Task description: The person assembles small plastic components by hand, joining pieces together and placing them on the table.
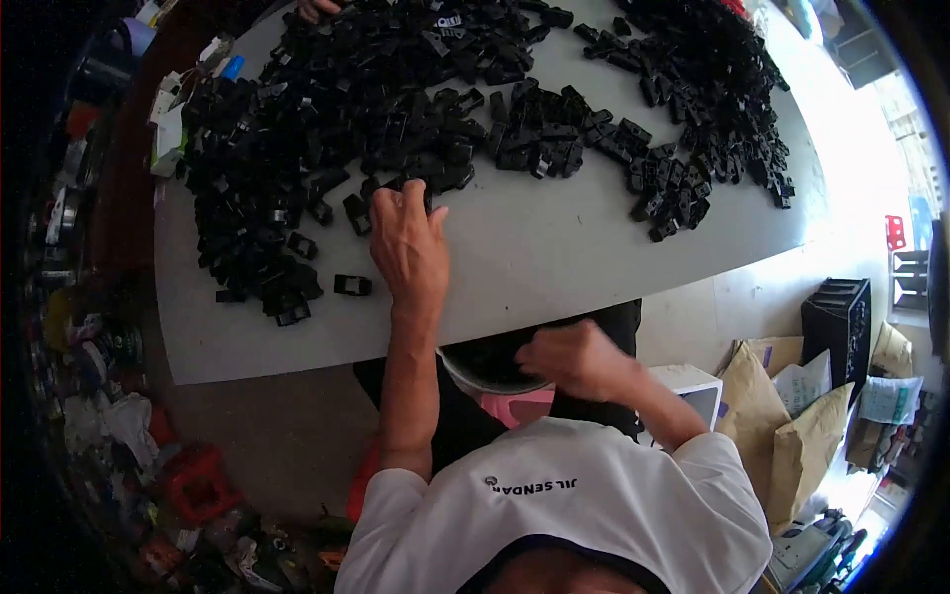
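Note:
My left hand (408,243) reaches over the table to the near edge of a big heap of small black plastic parts (396,129). Its fingers are closed on one black plastic part (427,201), mostly hidden by them. A single black part (352,285) lies apart, left of my left wrist. My right hand (579,358) is below the table edge, over a light-rimmed basin (465,376) at my lap. That hand is blurred with its fingers curled, and whether it holds anything does not show. The basin's inside looks dark.
The grey table (515,247) carries another heap of black parts (703,129) on the right. Another person's hand (319,10) shows at the far edge. Paper sacks (757,426) and a black crate (836,327) stand on the right; a red crate (196,485) is on the left floor.

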